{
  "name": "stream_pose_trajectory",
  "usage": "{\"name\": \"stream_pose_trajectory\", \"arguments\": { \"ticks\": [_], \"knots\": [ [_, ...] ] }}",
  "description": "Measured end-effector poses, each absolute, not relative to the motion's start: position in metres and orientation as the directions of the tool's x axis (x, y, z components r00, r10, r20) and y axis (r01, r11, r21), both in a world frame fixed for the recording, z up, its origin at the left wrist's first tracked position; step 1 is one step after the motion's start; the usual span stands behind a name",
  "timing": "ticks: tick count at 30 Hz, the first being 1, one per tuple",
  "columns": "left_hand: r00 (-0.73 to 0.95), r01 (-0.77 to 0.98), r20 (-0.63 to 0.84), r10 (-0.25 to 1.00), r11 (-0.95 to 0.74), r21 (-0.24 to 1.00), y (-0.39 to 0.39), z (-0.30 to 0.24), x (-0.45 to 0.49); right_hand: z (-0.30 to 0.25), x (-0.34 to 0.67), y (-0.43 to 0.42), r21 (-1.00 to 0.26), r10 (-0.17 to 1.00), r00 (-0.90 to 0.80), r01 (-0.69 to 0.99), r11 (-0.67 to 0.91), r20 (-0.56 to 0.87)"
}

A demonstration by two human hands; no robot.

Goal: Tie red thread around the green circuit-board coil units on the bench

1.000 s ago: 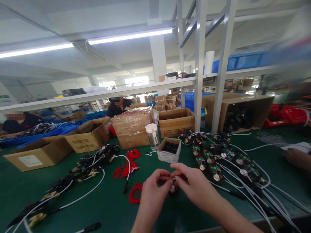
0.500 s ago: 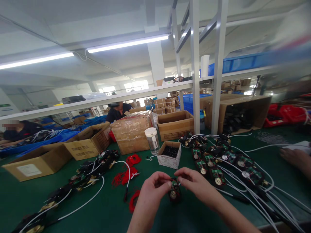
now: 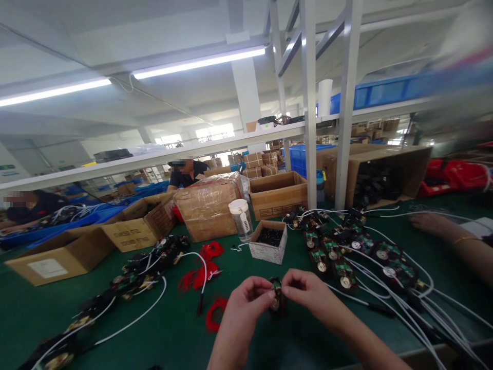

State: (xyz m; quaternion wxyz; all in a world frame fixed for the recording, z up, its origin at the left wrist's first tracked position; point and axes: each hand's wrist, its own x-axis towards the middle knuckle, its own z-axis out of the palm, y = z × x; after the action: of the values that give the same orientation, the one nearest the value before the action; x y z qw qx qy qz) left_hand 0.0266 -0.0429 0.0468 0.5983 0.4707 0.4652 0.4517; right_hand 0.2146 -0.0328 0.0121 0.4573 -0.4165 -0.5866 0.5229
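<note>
Between my two hands, just above the green table, is a small circuit-board assembly (image 3: 276, 304) with a dark housing and a round metallic disc. My left hand (image 3: 252, 298) pinches it from the left between thumb and fingers. From the right, my right hand (image 3: 302, 289) has its thumb and fingertips closed at the upper edge; any small part between them is too small to make out. Beyond them stands a small white carton (image 3: 268, 253) of black parts. Bundles of red wire (image 3: 216, 312) lie left of my hands.
Similar circuit-board assemblies (image 3: 344, 276) with white cables lie at right, and more (image 3: 129, 281) at left. A clear lidded jar (image 3: 241, 221) and cardboard boxes (image 3: 210, 208) stand behind. A co-worker's hand (image 3: 427, 222) rests at far right. A metal post (image 3: 310, 154) rises mid-table.
My right hand has shifted slightly left, closer to the left hand and the assembly. At far right the co-worker's hand has moved left and away across the table.
</note>
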Motion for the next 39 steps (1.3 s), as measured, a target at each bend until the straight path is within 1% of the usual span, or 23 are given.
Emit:
{"name": "stream_pose_trajectory", "arguments": {
  "ticks": [4, 10, 14, 19, 23, 26, 30, 35, 39],
  "knots": [
    [0.188, -0.127, -0.138, 0.972, 0.164, 0.978, -0.045, 0.047, 0.027, 0.011, 0.215, -0.034, -0.996, 0.972, -0.218, -0.016, 0.086, 0.088],
    [0.196, -0.146, -0.138, 0.971, 0.168, 0.975, -0.045, 0.052, 0.026, 0.005, 0.209, -0.037, -0.992, 0.946, -0.318, -0.127, 0.027, 0.066],
    [0.173, -0.150, -0.140, 0.975, 0.167, 0.975, -0.045, 0.049, 0.024, 0.002, 0.208, -0.036, -0.991, 0.953, -0.297, -0.133, 0.027, 0.066],
    [0.169, -0.086, -0.152, 0.974, 0.168, 0.982, -0.042, 0.040, 0.021, 0.002, 0.210, -0.031, -0.992, 0.960, -0.258, -0.091, 0.092, 0.113],
    [0.166, -0.014, -0.149, 0.975, 0.153, 0.988, -0.036, 0.030, 0.019, 0.003, 0.210, -0.026, -0.996, 0.967, -0.238, -0.019, 0.090, 0.092],
    [0.154, 0.076, -0.108, 0.982, 0.098, 0.992, -0.032, 0.022, 0.017, 0.003, 0.209, -0.025, -0.993, 0.975, -0.208, 0.071, 0.094, 0.078],
    [0.131, 0.203, -0.050, 0.990, 0.022, 0.979, -0.031, 0.016, 0.016, 0.004, 0.207, -0.026, -0.966, 0.977, -0.162, 0.198, 0.166, 0.135],
    [0.074, 0.396, 0.106, 0.992, -0.127, 0.910, -0.036, 0.012, 0.019, -0.001, 0.205, -0.030, -0.906, 0.965, -0.134, 0.333, 0.260, 0.227],
    [0.048, 0.439, 0.106, 0.993, -0.116, 0.891, -0.042, 0.011, 0.022, -0.007, 0.204, -0.033, -0.848, 0.955, -0.147, 0.438, 0.298, 0.259]
  ]
}}
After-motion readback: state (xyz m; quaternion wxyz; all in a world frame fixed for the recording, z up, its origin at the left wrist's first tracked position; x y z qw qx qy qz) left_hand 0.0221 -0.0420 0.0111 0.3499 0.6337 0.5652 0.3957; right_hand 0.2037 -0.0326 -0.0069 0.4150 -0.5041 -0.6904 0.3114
